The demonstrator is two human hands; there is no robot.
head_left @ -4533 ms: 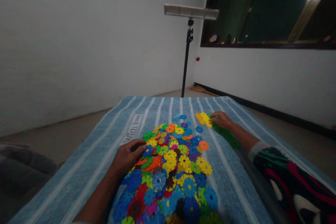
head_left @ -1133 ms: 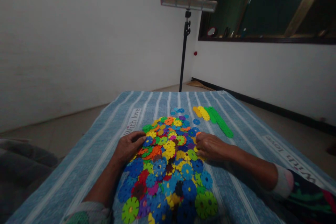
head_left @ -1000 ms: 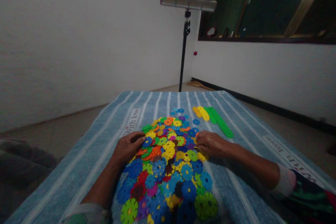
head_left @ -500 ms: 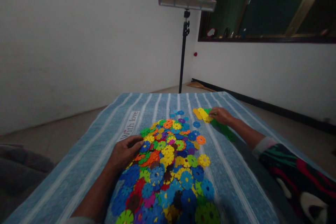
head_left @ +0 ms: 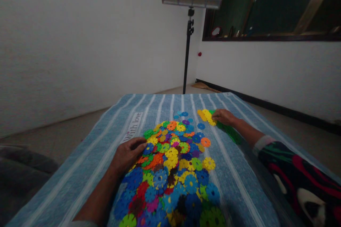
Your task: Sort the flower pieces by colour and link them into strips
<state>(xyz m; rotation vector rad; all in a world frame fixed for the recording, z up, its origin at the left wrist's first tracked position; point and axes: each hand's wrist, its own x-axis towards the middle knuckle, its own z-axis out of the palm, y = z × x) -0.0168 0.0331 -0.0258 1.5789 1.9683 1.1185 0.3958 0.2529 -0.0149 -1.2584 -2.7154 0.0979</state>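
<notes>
Many notched plastic discs (head_left: pixel 170 156) in bright colours lie in a loose heap on a striped blue cloth. At the heap's left edge rests my left hand (head_left: pixel 131 151), its thumb and fingers apart, fingertips touching the discs beside a blue one. Farther back on the right, my right hand (head_left: pixel 225 117) is closed, fingertips pinched at a row of interlocked discs (head_left: pixel 207 116), yellow and orange at the left end. Green discs (head_left: pixel 229 132) of it show below the hand. My fingers hide the middle of the row.
The cloth (head_left: pixel 101 152) covers the table and bears a "With love" print (head_left: pixel 134 126). Single discs lie around the heap, among them an orange one (head_left: pixel 205 142). Behind the table stands a lamp on a black pole (head_left: pixel 187 53). Grey fabric (head_left: pixel 23 170) is at lower left.
The whole view has shifted slightly. Both hands stay almost in place, the right one still at the row of discs.
</notes>
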